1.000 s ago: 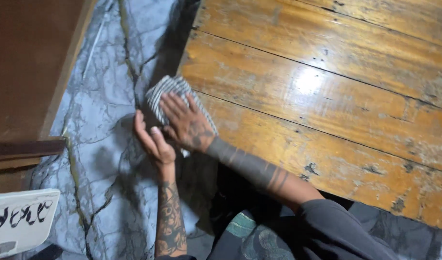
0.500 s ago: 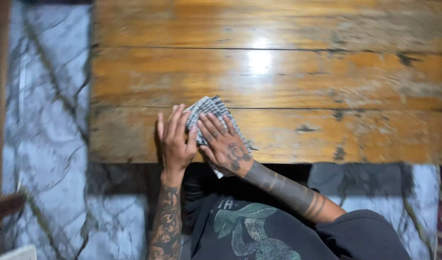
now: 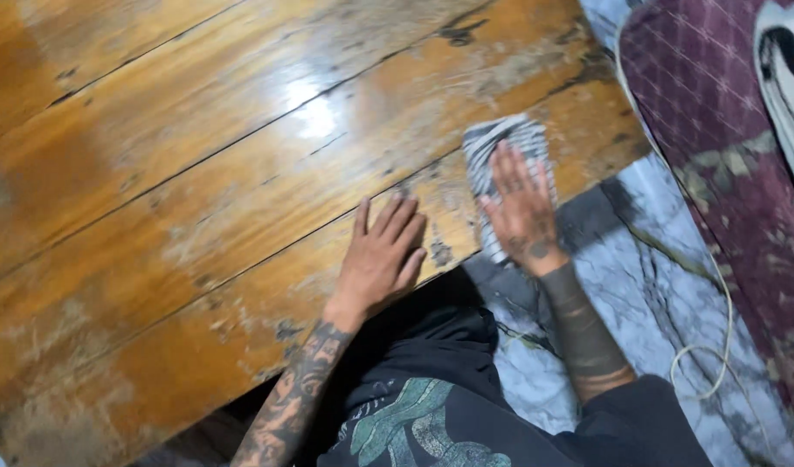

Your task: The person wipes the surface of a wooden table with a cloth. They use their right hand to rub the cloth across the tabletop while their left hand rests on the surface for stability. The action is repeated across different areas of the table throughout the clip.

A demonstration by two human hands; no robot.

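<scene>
Seemingly flat under right hand [image 3: 522, 207]: cloth [image 3: 503, 147]

Below me the surface [image 3: 198, 173] is wide wooden planks, orange-brown and glossy, with a bright glare patch near the middle and dark seams running between the boards. Its near edge is worn pale and dotted with dark chips. Past its right end the floor [image 3: 665, 294] is grey marble veined with darker lines. A thin white cord [image 3: 717, 285] loops across that marble, just beside a maroon rug [image 3: 717, 112] with a faint diamond pattern.
</scene>
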